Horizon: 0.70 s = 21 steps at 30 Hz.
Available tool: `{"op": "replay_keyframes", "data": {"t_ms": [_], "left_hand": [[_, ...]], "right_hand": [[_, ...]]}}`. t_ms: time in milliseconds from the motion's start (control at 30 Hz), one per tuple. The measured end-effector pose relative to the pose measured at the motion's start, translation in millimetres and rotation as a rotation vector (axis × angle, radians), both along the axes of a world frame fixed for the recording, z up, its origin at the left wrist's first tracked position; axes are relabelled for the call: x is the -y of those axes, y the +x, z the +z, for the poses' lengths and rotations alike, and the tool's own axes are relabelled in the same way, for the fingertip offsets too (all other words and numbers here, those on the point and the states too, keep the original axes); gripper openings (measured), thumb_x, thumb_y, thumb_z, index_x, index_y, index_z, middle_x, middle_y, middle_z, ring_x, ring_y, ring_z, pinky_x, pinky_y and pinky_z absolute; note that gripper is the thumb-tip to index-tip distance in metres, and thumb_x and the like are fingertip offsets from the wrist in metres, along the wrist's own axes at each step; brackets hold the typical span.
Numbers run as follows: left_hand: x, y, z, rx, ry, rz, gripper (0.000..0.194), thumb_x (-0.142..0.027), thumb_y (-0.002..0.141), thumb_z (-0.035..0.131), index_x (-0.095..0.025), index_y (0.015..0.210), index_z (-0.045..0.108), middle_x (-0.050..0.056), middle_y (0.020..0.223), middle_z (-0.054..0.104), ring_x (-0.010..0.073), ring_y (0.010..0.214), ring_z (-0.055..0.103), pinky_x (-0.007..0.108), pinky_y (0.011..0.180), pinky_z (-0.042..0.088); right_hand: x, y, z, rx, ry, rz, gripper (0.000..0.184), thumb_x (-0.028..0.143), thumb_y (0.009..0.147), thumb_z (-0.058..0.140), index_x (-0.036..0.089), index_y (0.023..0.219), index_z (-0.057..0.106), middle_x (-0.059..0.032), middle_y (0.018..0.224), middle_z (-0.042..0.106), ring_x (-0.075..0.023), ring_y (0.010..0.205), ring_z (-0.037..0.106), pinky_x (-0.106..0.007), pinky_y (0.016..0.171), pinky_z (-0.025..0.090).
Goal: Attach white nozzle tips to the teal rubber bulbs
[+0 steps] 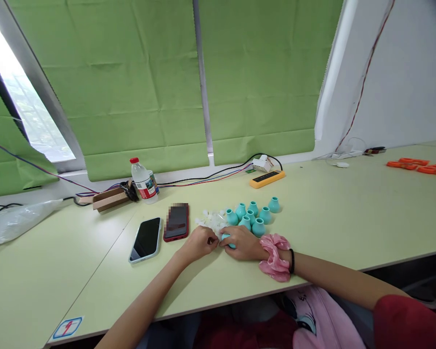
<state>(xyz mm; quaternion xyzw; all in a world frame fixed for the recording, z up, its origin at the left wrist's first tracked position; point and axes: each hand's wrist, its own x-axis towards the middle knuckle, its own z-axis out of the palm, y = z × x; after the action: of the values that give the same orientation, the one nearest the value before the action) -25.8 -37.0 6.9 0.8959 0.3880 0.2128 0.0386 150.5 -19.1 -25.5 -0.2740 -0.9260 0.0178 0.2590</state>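
Note:
My right hand (244, 244) rests on the pale green table (349, 213) with its fingers wrapped round a small teal cap (225, 237). My left hand (199, 243) is closed in a pinch right beside it, fingertips meeting the cap; what it pinches is too small to make out. A pink scrunchie (275, 257) and a black band sit on my right wrist. Just beyond my hands lie a heap of small white pieces (211, 219) and a cluster of several teal caps (253, 214).
Two phones lie left of my hands: a light blue one (145, 239) and a red one (176, 222). Further back are a water bottle (144, 181), a cardboard box (109, 198), a yellow power strip (267, 179) with cables, and orange parts (417, 166) far right.

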Motion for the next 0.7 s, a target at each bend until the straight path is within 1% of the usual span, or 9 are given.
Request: {"op": "replay_keyframes", "data": {"t_ms": [167,400,567,700], "left_hand": [[-0.5,1.2,-1.4,0.061,-0.049,0.023,0.015,-0.008,0.064,0.047,-0.013,0.057,0.06,0.001,0.053,0.057,0.0073,0.048,0.045,0.018,0.049,0.032],[-0.5,0.9,-0.1,0.083,-0.104,0.032,0.014,-0.01,0.064,0.047,-0.012,0.058,0.06,0.001,0.053,0.058,0.0076,0.048,0.046,0.017,0.048,0.033],[-0.9,-1.5,1.3,0.125,-0.162,0.029,0.013,-0.012,0.065,0.047,-0.011,0.06,0.059,0.001,0.054,0.058,0.0076,0.049,0.047,0.017,0.048,0.033],[-2.1,-3.5,0.5,0.111,-0.161,0.062,0.012,-0.011,0.063,0.048,-0.011,0.06,0.059,0.001,0.054,0.058,0.008,0.049,0.048,0.017,0.048,0.034]], "right_hand": [[0.5,0.5,-0.9,-0.029,-0.026,-0.015,0.02,0.018,0.072,0.048,0.028,0.082,0.063,-0.0009,0.104,0.055,-0.0183,0.091,0.053,-0.03,0.076,0.044],[2.4,-0.4,3.8,0.007,-0.002,0.01,0.022,0.016,0.072,0.046,0.027,0.084,0.062,-0.0013,0.106,0.054,-0.0189,0.092,0.052,-0.032,0.077,0.043],[2.5,-0.8,5.1,0.018,0.022,0.03,0.02,0.017,0.072,0.047,0.023,0.083,0.063,-0.0034,0.105,0.054,-0.0186,0.09,0.052,-0.032,0.076,0.043],[1.2,-1.1,4.0,0.018,0.038,0.032,0.021,0.017,0.072,0.046,0.024,0.082,0.063,-0.0038,0.105,0.054,-0.018,0.091,0.052,-0.031,0.075,0.043]]}}
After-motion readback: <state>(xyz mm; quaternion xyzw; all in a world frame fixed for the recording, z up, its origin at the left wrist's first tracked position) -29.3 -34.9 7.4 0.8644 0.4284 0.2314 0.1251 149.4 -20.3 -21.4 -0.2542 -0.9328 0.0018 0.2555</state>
